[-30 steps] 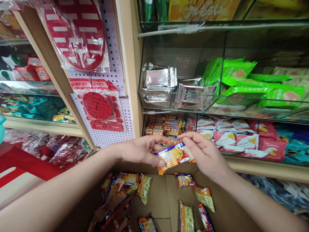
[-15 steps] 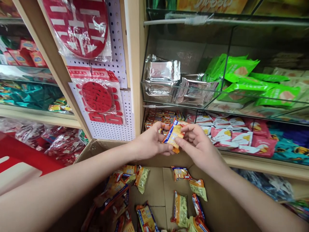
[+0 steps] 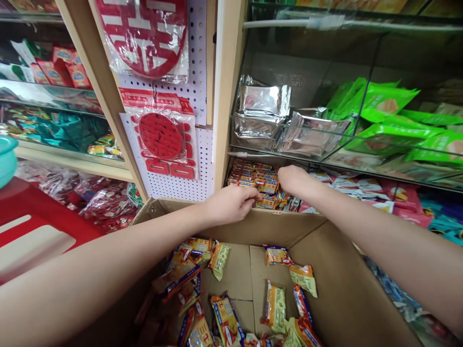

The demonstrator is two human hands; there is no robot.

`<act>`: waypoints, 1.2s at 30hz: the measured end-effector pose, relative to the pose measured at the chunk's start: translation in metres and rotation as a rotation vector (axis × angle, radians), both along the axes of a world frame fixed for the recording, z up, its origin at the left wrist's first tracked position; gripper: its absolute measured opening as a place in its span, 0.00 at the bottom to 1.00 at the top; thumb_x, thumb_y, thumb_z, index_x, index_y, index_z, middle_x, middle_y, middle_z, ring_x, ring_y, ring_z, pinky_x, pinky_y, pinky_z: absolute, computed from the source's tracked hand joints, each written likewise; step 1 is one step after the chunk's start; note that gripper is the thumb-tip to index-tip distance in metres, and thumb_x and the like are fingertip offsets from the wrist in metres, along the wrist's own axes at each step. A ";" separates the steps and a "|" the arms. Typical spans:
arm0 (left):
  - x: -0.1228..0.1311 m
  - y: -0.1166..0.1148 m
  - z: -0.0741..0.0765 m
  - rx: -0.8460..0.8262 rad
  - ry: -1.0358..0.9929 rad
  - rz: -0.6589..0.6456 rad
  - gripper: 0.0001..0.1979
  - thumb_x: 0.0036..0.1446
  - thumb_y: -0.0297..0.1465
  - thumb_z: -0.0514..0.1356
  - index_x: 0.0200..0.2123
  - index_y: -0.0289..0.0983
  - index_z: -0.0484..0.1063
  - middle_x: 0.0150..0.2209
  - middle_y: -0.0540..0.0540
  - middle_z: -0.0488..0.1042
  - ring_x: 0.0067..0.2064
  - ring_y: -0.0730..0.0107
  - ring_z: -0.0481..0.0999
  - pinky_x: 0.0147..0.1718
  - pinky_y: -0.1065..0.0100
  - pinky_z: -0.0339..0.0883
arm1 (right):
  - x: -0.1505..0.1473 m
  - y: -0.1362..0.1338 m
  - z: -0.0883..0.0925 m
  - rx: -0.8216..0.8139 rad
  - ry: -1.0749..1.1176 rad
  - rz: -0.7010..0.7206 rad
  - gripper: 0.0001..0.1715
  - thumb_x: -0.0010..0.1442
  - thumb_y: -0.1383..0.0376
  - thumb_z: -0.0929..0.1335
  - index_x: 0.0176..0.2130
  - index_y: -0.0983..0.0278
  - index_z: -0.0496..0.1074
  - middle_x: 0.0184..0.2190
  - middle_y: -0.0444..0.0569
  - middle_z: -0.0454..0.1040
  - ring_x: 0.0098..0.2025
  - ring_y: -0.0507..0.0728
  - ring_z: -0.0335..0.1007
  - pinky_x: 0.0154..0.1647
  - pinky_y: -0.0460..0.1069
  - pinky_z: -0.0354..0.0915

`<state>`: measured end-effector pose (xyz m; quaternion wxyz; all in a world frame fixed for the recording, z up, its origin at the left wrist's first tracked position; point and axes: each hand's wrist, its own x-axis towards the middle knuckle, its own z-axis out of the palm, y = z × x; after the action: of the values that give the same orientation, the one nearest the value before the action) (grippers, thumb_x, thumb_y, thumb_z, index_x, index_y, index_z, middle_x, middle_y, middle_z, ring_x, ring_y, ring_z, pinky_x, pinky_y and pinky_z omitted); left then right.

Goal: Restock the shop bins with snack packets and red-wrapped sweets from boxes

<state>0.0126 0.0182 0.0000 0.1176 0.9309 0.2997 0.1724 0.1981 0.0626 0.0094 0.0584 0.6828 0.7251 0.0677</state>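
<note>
Small orange, yellow and blue snack packets (image 3: 265, 179) stand packed in rows in a low shelf compartment. My left hand (image 3: 235, 203) is at the front of this compartment, its fingers curled together against the packets; whatever they may hold is hidden. My right hand (image 3: 292, 180) reaches in at the compartment's right side, back of the hand toward me and fingers out of sight. Below both arms, a deep cardboard box (image 3: 289, 226) holds several loose packets of the same kind, such as one yellow packet (image 3: 226, 318) lying face up.
Silver packets (image 3: 264, 103) and green packets (image 3: 390, 103) fill clear bins above. Pink-and-white packets (image 3: 365, 185) lie right of my right hand. Red paper cut-outs (image 3: 161, 136) hang on a pegboard at left. A red plastic stool (image 3: 43, 212) stands at the lower left.
Both hands moved from above the box, where they held one packet between them, forward to the shelf compartment and apart. That packet no longer shows in them. The view shifted slightly left.
</note>
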 end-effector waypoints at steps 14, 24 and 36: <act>-0.005 0.003 0.000 0.013 0.062 0.011 0.15 0.54 0.26 0.46 0.40 0.35 0.70 0.35 0.45 0.75 0.35 0.70 0.73 0.34 0.70 0.64 | -0.008 0.017 -0.003 -0.194 -0.130 -0.077 0.18 0.49 0.75 0.64 0.41 0.74 0.72 0.40 0.65 0.72 0.45 0.65 0.67 0.40 0.55 0.65; -0.006 0.004 -0.001 -0.020 0.070 0.040 0.16 0.55 0.27 0.45 0.40 0.37 0.70 0.34 0.46 0.75 0.34 0.70 0.73 0.35 0.70 0.64 | -0.008 0.005 0.008 -0.156 -0.132 -0.009 0.17 0.51 0.76 0.61 0.40 0.74 0.72 0.36 0.64 0.73 0.39 0.62 0.71 0.33 0.50 0.66; -0.006 0.001 -0.001 -0.054 0.051 0.047 0.16 0.54 0.26 0.46 0.41 0.36 0.69 0.34 0.45 0.75 0.35 0.69 0.73 0.35 0.70 0.64 | -0.049 -0.132 0.003 0.138 -0.048 0.358 0.12 0.51 0.77 0.59 0.31 0.66 0.68 0.27 0.52 0.69 0.28 0.57 0.70 0.23 0.48 0.61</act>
<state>0.0070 0.0193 -0.0011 0.1310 0.9242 0.3289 0.1434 0.1488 -0.0690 0.0129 0.0158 0.5436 0.8269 0.1429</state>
